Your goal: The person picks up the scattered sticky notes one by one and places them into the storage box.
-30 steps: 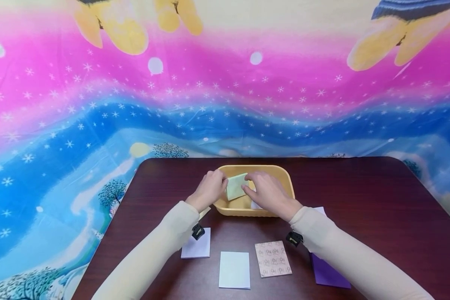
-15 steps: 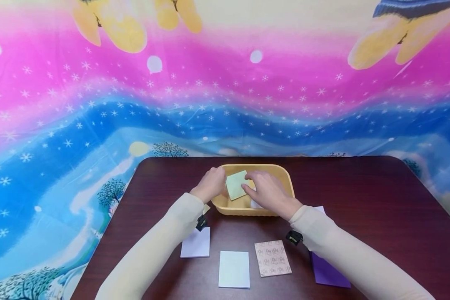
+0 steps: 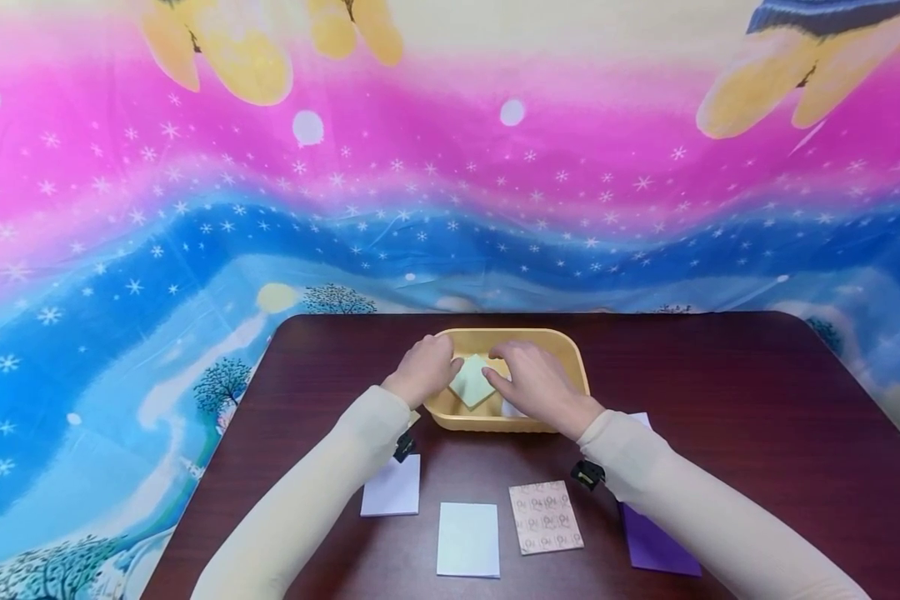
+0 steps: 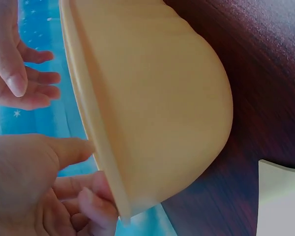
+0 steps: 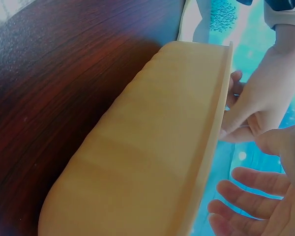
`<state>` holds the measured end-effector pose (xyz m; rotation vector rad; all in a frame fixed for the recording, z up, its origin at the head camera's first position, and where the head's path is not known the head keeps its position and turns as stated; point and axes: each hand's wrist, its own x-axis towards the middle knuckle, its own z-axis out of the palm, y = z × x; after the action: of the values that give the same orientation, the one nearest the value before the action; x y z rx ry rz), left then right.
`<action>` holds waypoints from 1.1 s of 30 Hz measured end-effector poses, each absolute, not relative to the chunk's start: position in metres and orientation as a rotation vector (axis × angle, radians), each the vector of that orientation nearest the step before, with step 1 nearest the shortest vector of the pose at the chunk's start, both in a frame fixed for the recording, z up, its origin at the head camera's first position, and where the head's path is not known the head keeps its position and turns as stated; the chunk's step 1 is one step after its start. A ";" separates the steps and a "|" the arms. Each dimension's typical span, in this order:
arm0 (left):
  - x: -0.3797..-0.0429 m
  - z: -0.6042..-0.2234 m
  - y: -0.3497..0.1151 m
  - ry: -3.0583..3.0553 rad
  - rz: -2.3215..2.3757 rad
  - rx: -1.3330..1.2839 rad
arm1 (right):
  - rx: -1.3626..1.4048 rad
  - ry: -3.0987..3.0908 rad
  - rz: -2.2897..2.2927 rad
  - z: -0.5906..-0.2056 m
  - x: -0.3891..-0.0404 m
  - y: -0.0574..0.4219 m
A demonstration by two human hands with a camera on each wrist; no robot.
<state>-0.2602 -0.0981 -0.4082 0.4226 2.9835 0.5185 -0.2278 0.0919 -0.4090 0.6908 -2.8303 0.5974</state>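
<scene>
A pale green square notepad (image 3: 472, 383) lies in the yellow plastic basket (image 3: 510, 423), turned cornerwise between the two hands. My left hand (image 3: 423, 371) is over the basket's left rim, its thumb and loosely curled fingers beside the pad with nothing gripped. In the left wrist view the left hand's thumb tip overlaps the basket rim (image 4: 101, 142). Above the basket's right half, my right hand (image 3: 536, 379) has relaxed, spread fingers and holds nothing, as the right wrist view shows. A white item (image 3: 508, 408) in the basket is partly hidden beneath it.
Nearer on the dark wooden table (image 3: 757, 467) lie a lilac-white pad (image 3: 392, 487), a pale mint pad (image 3: 468, 539), a pink patterned pad (image 3: 546, 517) and a purple pad (image 3: 660, 542), partly under the right sleeve. A printed cloth (image 3: 450, 167) hangs behind.
The green notepad, earlier tilted up by the left hand, has dropped lower in the basket and turned cornerwise; the left hand has let go of it. The right hand has hardly moved.
</scene>
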 end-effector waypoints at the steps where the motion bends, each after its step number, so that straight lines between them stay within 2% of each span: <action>1: -0.260 -0.408 -0.098 2.983 0.526 0.426 | 0.690 -2.830 0.595 -0.409 -0.228 0.091; 17: -0.249 -0.403 -0.096 3.076 0.365 0.430 | 0.705 -2.816 0.614 -0.406 -0.225 0.091; 33: -0.240 -0.400 -0.093 3.169 0.402 0.501 | 0.705 -2.820 0.622 -0.406 -0.223 0.097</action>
<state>-0.2395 -0.0926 -0.4000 0.5007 3.1694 0.4016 -0.2233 0.0975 -0.4061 0.7046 -2.8202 0.6224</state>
